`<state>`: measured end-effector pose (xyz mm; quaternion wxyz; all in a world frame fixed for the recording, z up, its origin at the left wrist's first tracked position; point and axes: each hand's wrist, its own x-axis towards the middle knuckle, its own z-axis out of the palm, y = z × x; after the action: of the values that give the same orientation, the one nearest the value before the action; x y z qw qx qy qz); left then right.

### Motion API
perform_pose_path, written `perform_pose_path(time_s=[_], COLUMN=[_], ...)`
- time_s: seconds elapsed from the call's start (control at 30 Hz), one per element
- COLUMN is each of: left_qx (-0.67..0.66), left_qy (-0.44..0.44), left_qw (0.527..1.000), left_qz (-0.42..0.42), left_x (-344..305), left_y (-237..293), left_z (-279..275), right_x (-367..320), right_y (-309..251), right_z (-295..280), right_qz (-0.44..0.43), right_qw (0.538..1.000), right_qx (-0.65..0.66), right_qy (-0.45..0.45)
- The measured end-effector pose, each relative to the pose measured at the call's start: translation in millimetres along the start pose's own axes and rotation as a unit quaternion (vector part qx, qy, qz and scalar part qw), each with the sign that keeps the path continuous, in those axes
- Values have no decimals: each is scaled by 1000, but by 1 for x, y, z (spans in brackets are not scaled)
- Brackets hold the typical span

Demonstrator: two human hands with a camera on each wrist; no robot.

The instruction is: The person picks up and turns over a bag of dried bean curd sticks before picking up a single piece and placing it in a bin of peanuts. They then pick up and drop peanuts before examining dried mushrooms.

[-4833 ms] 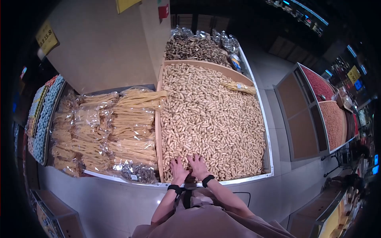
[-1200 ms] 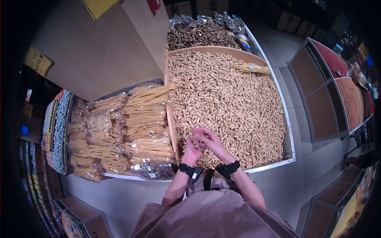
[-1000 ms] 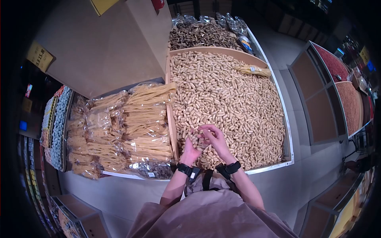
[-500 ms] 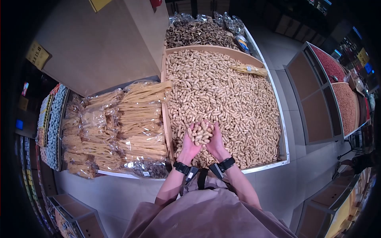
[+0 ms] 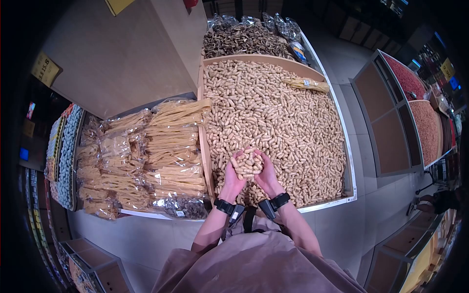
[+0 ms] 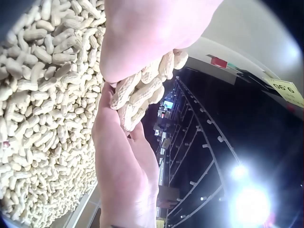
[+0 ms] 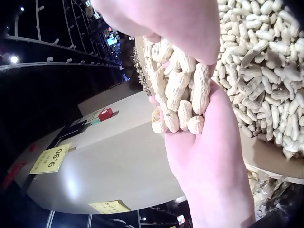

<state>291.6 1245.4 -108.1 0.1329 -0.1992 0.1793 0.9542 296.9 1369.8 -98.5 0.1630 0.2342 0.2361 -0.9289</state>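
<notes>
A heaped handful of unshelled peanuts [image 5: 248, 165] lies in my two cupped hands, raised over the front left part of the peanut bin. My left hand [image 5: 234, 181] holds it from the left and my right hand [image 5: 266, 178] from the right, palms up and sides meeting. In the left wrist view, the held peanuts [image 6: 137, 92] show between the near left hand [image 6: 156, 33] and the right hand [image 6: 121, 164]. From the right wrist, the peanuts [image 7: 178, 90] rest against the left palm [image 7: 209, 152], with the right hand [image 7: 175, 23] above in view.
A wooden divider [image 5: 205, 156] separates the loose peanuts [image 5: 278, 122] from bagged dried sticks [image 5: 171, 141] on the left. A metal edge [image 5: 327, 205] runs along the bin's front. Dark dried goods [image 5: 249, 41] lie behind, and a tall panel [image 5: 141, 53] rises at the back left.
Both hands were down in the loose peanuts at first. Later the right hand worked over peanuts in the left, then moved beside it. Since half a second ago the cupped hands have drawn slightly closer.
</notes>
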Motion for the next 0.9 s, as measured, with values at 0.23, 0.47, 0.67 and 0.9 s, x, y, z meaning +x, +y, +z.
perform_pose_path(time_s=[0.23,0.47,0.67,0.9], left_qx=[10,3,-1,10], left_qy=[9,20,35,76], left_qw=[1000,1000,999,997], left_qz=[7,-14,-19,-20], left_x=[3,0,-5,-3], left_y=[1,2,3,5], left_z=[-10,-2,4,1], right_x=[4,5,2,10], right_y=[0,1,4,8], right_z=[-9,-13,-19,-31], right_qz=[7,16,79,97], right_qw=[1000,1000,995,995], right_qx=[2,10,-58,-33], right_qy=[-9,-4,3,-8])
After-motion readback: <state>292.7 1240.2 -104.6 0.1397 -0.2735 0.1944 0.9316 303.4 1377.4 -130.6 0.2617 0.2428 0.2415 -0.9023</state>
